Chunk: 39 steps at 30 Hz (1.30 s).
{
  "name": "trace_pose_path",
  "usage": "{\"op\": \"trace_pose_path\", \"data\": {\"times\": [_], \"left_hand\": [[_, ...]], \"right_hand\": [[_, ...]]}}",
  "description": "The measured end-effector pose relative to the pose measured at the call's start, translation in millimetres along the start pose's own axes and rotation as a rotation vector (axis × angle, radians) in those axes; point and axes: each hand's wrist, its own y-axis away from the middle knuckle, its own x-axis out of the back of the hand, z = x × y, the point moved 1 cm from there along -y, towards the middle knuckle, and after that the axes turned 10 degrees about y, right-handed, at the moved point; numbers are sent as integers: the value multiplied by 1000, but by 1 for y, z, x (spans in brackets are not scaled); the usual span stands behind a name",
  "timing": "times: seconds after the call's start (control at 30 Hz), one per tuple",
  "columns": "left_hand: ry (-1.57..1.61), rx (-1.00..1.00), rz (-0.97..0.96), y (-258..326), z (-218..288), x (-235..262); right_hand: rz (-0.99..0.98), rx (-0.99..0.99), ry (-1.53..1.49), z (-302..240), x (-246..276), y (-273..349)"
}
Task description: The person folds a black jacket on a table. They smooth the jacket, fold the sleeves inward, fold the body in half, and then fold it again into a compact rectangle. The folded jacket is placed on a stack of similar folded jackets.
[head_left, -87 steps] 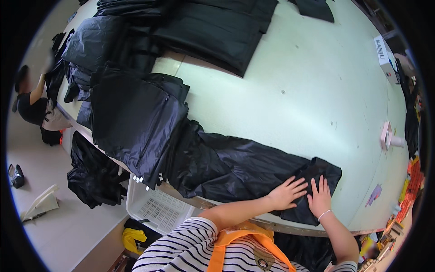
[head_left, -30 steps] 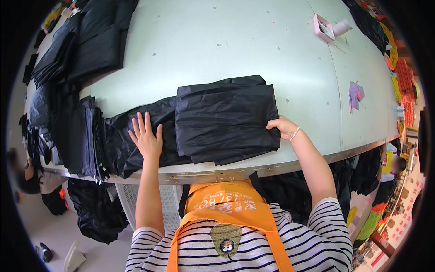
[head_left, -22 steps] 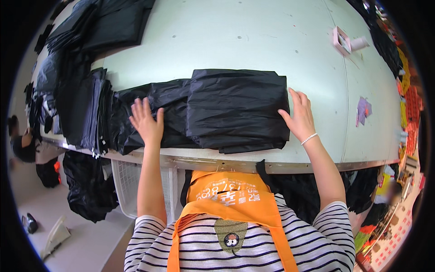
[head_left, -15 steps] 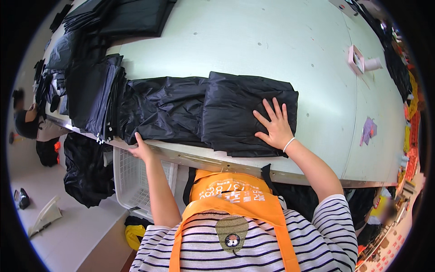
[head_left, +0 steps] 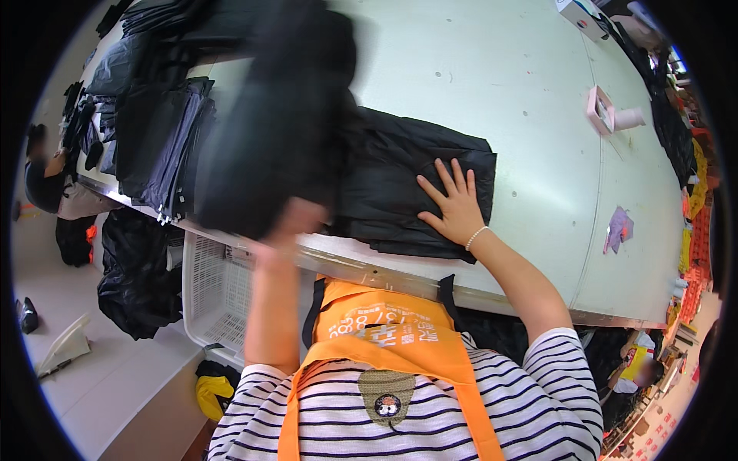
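Observation:
A folded piece of thin, shiny black fabric (head_left: 407, 180) lies along the near edge of the pale table (head_left: 461, 46). My right hand (head_left: 455, 192) rests flat on its right end with the fingers spread. At the left, my left hand (head_left: 296, 223) is smeared by motion. It holds the near edge of the fabric's left part, which is lifted off the table and blurred as it swings. Its fingertips are hidden in the black cloth. Left of it stands a stack of folded black fabric pieces (head_left: 157, 146) with small white tags at their near edge.
More black fabric (head_left: 165, 19) is piled at the far left. A white plastic basket (head_left: 192, 296) stands below the table edge. On the right lie a pink box (head_left: 600, 110), a white roll (head_left: 629, 119) and a purple scrap (head_left: 619, 229). Another person (head_left: 46, 180) is at the far left.
The fabric's left part, flat on the table before, is now raised and swinging up and to the right with my left hand. My right hand stays pressed on the right end.

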Motion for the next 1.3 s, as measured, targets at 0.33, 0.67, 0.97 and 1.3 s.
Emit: {"op": "trace_pose_path", "data": {"times": [0.33,0.67,0.97,1.3], "left_hand": [[-902,62,-906,95,-147,-84],[-1186,67,-1092,92,-161,-106],[-1269,170,-211,146,-88,-56],[-522,719,-42,170,-77,43]], "right_hand": [[147,-69,-1077,38,-39,35],[60,-220,-304,144,34,-58],[-34,-688,-660,73,-18,65],[96,-676,-855,11,36,96]]}}
